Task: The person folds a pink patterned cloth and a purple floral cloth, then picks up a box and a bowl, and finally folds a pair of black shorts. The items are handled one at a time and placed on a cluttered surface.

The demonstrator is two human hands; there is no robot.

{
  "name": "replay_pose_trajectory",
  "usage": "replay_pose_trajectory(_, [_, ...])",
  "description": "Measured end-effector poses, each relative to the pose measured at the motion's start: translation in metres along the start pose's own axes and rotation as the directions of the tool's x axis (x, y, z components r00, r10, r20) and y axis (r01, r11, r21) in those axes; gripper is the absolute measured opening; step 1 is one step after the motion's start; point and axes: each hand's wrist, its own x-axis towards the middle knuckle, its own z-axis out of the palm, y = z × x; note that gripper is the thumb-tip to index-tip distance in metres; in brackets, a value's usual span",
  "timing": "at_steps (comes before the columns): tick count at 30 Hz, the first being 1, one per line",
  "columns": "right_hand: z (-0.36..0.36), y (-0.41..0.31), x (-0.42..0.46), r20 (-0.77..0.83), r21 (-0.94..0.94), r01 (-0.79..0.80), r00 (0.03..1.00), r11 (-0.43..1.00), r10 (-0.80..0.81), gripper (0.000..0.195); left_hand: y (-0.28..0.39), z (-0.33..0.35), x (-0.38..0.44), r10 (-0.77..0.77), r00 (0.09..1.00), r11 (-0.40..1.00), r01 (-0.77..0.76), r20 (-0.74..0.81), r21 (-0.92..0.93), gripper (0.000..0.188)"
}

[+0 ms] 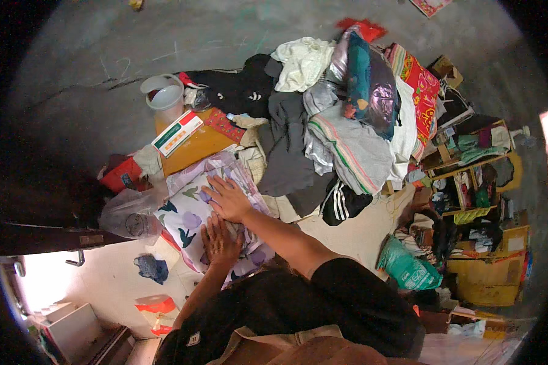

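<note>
A folded white-and-lilac floral cloth (182, 221) lies in front of me, printed with purple blooms and dark green leaves. My right hand (228, 198) is pressed flat on its upper part, fingers apart. Just below it, my left hand (221, 244) also rests palm-down on the cloth with its fingers spread. Neither hand grips anything. Beyond the cloth is an orange-brown board (194, 146), with a white, green and red box (178, 133) on it. At its far edge stands a translucent plastic tub (164, 96).
Heaped clothes spread to the right, including dark grey fabric (285, 150), a striped grey garment (351, 146) and a red floral fabric (422, 98). Cluttered shelves (475, 205) and a green bag (408, 264) stand farther right. A clear plastic bag (128, 214) and a blue cloth (150, 268) lie left.
</note>
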Motion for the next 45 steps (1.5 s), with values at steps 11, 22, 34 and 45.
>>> replay_pose_trajectory(11, [-0.014,0.014,-0.017,0.0,0.168,0.095,0.995,0.981,-0.096,0.048,-0.037,-0.022,0.054,-0.152,0.986,0.964,0.162,0.065,-0.211,0.048])
replay_pose_trajectory(22, [-0.106,0.137,0.007,-0.053,-0.03,0.077,0.995,0.997,-0.079,0.038,-0.003,0.016,0.073,-0.315,0.938,0.92,0.338,-0.142,0.197,0.061])
replay_pose_trajectory(34, [-0.09,0.201,0.021,0.291,-0.26,0.045,0.956,0.965,0.034,0.038,-0.007,0.015,0.078,-0.3,0.942,0.93,0.324,-0.153,0.173,0.06])
replay_pose_trajectory(45, [-0.058,0.178,0.117,0.444,-0.227,-0.139,0.866,0.964,0.229,0.034,-0.009,0.003,0.085,-0.385,0.911,0.915,0.398,-0.145,0.068,0.061])
